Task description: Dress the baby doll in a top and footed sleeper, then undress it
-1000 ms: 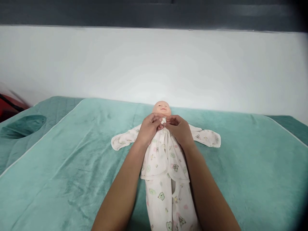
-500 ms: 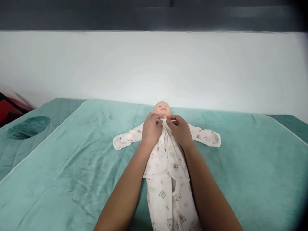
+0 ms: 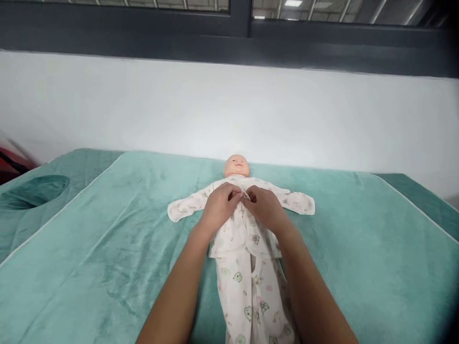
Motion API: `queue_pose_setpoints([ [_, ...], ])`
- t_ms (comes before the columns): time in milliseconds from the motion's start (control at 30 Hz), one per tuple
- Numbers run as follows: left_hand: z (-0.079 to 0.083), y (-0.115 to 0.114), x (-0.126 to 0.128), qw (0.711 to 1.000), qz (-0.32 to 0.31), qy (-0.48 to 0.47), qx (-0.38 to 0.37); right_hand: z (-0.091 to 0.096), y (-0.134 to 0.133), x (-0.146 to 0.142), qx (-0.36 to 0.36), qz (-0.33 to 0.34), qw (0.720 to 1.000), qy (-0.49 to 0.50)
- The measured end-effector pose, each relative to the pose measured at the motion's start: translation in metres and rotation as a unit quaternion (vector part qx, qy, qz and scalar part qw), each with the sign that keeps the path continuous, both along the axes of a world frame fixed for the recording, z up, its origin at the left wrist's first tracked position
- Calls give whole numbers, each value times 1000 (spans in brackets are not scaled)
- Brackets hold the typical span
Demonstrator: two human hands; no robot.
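A baby doll (image 3: 236, 165) lies on its back, head away from me, its arms stretched out in long sleeves. It wears a white printed baby jacket (image 3: 229, 239) over matching trousers (image 3: 234, 291). At the upper chest, my left hand (image 3: 223, 203) pinches one front edge of the jacket. Close beside it my right hand (image 3: 263, 205) has its fingers closed on the opposite edge. Between the fingertips the cloth is slightly raised; any fastener there is too small to make out. Below my hands the jacket front hangs together with a narrow seam down the middle.
A green velvety cover (image 3: 107, 248) with white piping lies over the bed. At the left, a darker quilted sheet (image 3: 89, 160) shows with a round hole (image 3: 36, 191) in it. Behind stands a white wall (image 3: 179, 105) under a dark window frame (image 3: 143, 36). Something red (image 3: 12, 162) is at the far left.
Both hands have moved from the doll's neckline down to its upper chest, uncovering the collar. The collar's front edges now lie together. The view has tilted up, showing more of the window.
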State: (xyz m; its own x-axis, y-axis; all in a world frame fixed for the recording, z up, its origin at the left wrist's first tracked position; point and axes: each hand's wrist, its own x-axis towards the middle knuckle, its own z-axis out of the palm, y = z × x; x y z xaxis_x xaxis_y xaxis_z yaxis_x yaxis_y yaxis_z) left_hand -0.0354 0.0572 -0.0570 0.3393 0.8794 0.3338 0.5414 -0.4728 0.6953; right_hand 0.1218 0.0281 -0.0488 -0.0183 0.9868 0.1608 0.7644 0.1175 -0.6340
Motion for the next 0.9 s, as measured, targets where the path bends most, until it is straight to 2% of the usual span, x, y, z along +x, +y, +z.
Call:
queue_pose_setpoints([
  [133, -13, -2, -1, 998, 25, -50, -3, -4, 5, 12, -9, 37, 994, 105],
  [300, -17, 2, 0, 995, 24, -93, -38, -12, 10, 19, -82, 56, 958, 269],
  [433, -17, 1, 2, 984, 53, -145, -84, -19, 15, 13, -47, 46, 937, 343],
  [533, -15, -2, 4, 977, 47, -179, -102, -22, 17, 10, -46, 54, 919, 388],
  [667, -14, -2, 5, 981, 33, -176, -77, -25, 19, 11, -62, 47, 900, 428],
  [900, -13, 2, 5, 994, 24, -106, -24, -29, 24, 14, -51, 37, 907, 417],
])
